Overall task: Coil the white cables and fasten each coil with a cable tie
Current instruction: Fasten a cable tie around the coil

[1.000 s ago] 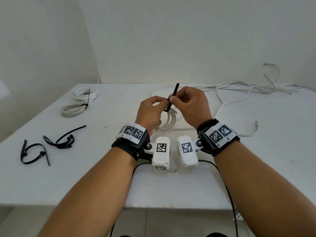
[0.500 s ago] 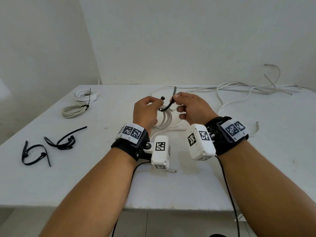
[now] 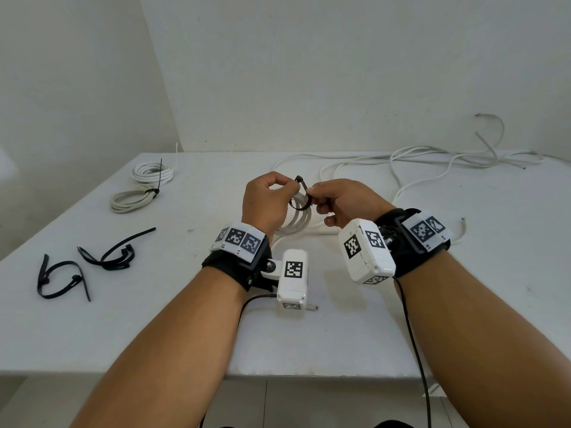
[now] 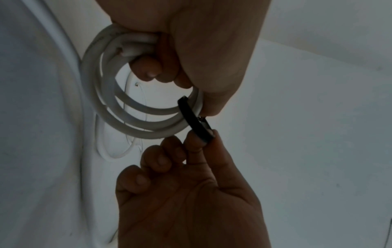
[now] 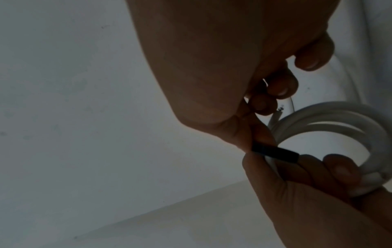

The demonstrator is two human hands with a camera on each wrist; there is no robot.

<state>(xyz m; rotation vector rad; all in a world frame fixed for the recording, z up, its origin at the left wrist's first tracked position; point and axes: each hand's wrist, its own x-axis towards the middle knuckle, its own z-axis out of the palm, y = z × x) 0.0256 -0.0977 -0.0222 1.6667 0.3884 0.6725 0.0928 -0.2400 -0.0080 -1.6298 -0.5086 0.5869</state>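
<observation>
A small coil of white cable (image 3: 297, 220) hangs above the white table (image 3: 340, 335), and my left hand (image 3: 268, 201) grips its top. A black cable tie (image 3: 305, 194) loops round the coil's strands. Its head stands up between my two hands. My right hand (image 3: 341, 200) pinches the tie's strap between thumb and forefinger, close beside the left hand. In the left wrist view the coil (image 4: 118, 110) sits under my left fingers and the tie (image 4: 196, 121) crosses it. The right wrist view shows the pinched tie (image 5: 275, 153) beside the coil (image 5: 331, 120).
Two tied coils (image 3: 153, 174) (image 3: 133, 200) lie at the back left. Loose black ties (image 3: 108, 253) (image 3: 58, 279) lie at the left. Uncoiled white cables (image 3: 432, 162) sprawl across the back right, with a free end (image 3: 462, 220) near my right wrist.
The tie's tail, which pointed upward, is now bent down into a loop round the coil. My right hand has turned and dropped lower, still pinching the tie. The left hand holds its place.
</observation>
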